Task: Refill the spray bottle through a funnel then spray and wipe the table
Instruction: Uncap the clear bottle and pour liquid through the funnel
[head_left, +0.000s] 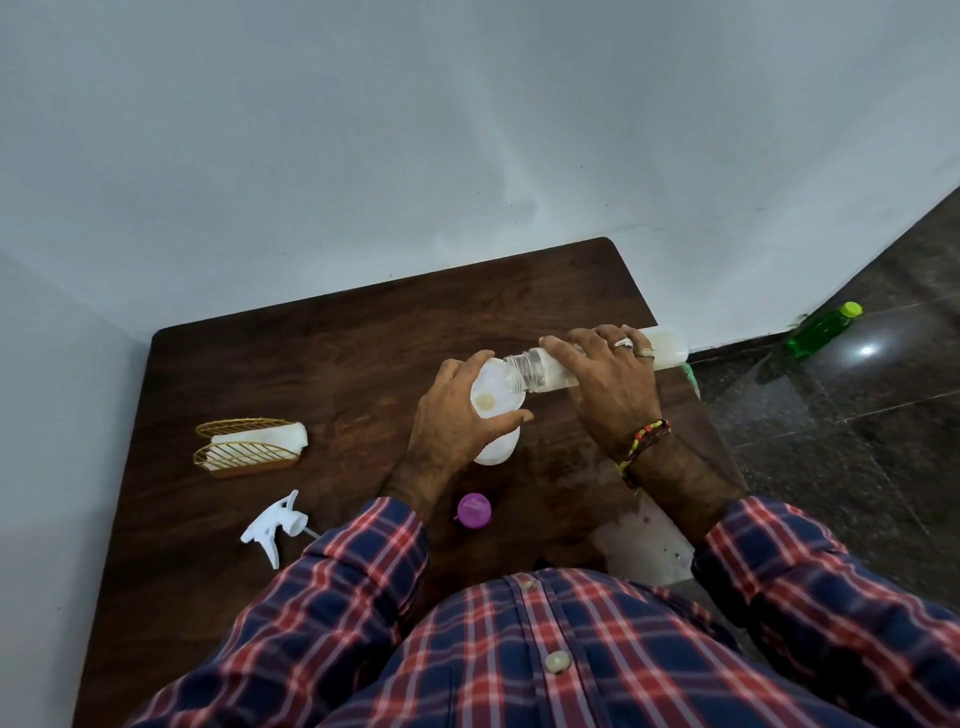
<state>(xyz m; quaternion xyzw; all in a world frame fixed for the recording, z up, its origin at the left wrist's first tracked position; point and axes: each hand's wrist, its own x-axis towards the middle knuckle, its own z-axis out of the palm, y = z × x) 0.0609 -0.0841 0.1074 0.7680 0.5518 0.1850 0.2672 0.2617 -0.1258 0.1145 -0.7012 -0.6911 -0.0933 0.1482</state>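
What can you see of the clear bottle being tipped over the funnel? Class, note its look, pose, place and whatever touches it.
The clear bottle looks like transparent plastic, with a threaded, uncapped neck. It lies almost on its side above the table, its open mouth pointing left over the white funnel and its base toward the table's right edge. The right hand grips it around the middle, hiding much of the body. Its base end looks cloudy white. Whether liquid is flowing cannot be told.

Both hands forward, left hand (457, 421) and right hand (608, 384) fingers curled, gripping.
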